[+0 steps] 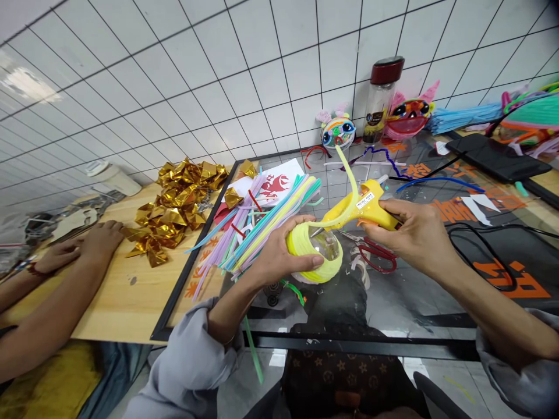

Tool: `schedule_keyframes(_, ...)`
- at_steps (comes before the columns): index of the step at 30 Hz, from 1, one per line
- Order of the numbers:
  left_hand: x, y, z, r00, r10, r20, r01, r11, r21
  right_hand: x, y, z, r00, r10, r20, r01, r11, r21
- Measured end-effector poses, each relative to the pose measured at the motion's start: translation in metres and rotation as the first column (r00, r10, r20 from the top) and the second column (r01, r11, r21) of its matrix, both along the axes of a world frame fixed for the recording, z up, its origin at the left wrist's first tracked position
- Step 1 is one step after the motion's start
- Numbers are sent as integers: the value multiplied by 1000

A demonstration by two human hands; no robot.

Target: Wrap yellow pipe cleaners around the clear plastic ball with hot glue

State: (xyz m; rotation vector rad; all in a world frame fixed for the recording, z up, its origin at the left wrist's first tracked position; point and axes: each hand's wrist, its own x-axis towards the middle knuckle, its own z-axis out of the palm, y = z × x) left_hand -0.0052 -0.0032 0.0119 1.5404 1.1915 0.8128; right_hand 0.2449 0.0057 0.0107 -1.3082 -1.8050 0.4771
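My left hand (286, 250) is closed round a clear ball partly wrapped in yellow pipe cleaner (321, 270), fingers behind it and thumb across its front. One loose yellow strand (351, 174) rises from the ball in a curve. In my right hand (414, 233) is a yellow hot glue gun (369, 206), its nozzle at the bare clear patch of the ball. Red-handled scissors (378, 256) lie on the glass just beneath the glue gun, their blades partly hidden.
Bundled pastel pipe cleaners (266, 227) lie left of my hands. Gold foil pieces (174, 203) are heaped on the wooden table, near another person's hands (94, 244). Decorated animal heads (338, 131) and a lidded bottle (379, 105) stand by the tiled wall. A black cable (463, 262) loops at right.
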Motion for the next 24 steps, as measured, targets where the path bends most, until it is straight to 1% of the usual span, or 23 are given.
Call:
schedule_keyframes(5, -1, -1, 0, 1000, -15, -17, 16, 1000, 8, 0, -1, -1, 1000, 18, -5, -18, 1000, 4)
schedule_keyframes(10, 0, 0, 1, 999, -24, -29, 25, 999, 33, 0, 1, -3, 1000, -21, 12, 21, 1000, 13)
schedule_keyframes(18, 1, 0, 1, 1000, -20, -20, 21, 1000, 19, 0, 3, -4, 998, -57, 39, 54, 996, 65)
schedule_keyframes(24, 1, 0, 0, 1000, -11, -23, 12, 999, 38, 0, 3, -6, 999, -47, 25, 46, 998, 38)
